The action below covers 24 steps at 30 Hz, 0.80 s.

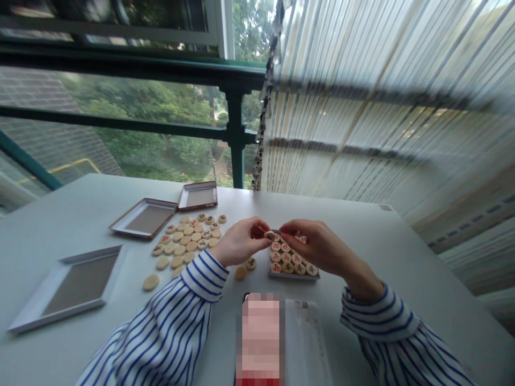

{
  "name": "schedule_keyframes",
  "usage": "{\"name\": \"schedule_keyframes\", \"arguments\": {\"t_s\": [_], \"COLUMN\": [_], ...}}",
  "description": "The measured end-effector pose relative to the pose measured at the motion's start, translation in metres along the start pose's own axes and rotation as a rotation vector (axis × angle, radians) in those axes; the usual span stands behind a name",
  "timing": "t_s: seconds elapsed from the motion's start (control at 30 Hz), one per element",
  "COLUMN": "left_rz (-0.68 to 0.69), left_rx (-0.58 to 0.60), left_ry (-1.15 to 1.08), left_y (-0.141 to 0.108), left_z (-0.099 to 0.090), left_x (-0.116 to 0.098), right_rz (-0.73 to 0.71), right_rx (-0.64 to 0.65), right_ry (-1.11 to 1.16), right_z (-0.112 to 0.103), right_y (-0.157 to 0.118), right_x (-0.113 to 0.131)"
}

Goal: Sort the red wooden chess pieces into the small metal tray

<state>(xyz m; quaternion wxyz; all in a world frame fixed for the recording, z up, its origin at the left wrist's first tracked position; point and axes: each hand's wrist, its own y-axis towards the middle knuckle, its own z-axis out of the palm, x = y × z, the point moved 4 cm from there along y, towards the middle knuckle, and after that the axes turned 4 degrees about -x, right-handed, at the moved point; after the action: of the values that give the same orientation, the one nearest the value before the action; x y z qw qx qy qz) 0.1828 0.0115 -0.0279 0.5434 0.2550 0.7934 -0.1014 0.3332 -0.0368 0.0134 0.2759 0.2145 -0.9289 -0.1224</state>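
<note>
My left hand [242,239] pinches a round xiangqi piece [270,236] between thumb and fingers, at the far left corner of a shallow box. Rows of xiangqi pieces with red and black characters [287,258] fill the visible part of this small box [295,276]. Over the box's far side, my right hand [316,244] is closed, its thumb and fingertips brought together close to the held piece; what they grip, if anything, is hidden. Left of my left hand lies a loose spread of pieces [189,231], many blank side up. Two more pieces [245,268] sit beside the left wrist.
Two shallow trays with brown edges [145,236] [198,207] stand at the back left of the white table [402,252]. A larger white tray [78,310] lies front left. A phone [237,348] and a clear plastic case [308,343] are in front. Beyond are windows and a string curtain [341,118].
</note>
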Motion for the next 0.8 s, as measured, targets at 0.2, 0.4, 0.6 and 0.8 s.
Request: {"name": "schedule_keyframes", "arguments": {"t_s": [0.2, 0.4, 0.6, 0.8], "left_rz": [-0.005, -0.026, -0.048, -0.148], "left_rx": [0.047, 0.073, 0.101, 0.063], "left_ry": [-0.068, -0.119, -0.159, -0.177], "left_y": [0.0, 0.001, 0.0, 0.0], "left_z": [0.003, 0.007, 0.005, 0.001], "left_x": [0.001, 0.001, -0.001, -0.006], "right_rz": [0.051, 0.067, 0.081, 0.086], "right_rx": [0.051, 0.054, 0.065, 0.069], "right_ry": [0.026, 0.09, 0.194, 0.247], "right_z": [0.009, 0.014, 0.017, 0.016], "right_y": [0.0, 0.001, 0.001, 0.0], "right_x": [0.0, -0.002, -0.005, -0.005]}}
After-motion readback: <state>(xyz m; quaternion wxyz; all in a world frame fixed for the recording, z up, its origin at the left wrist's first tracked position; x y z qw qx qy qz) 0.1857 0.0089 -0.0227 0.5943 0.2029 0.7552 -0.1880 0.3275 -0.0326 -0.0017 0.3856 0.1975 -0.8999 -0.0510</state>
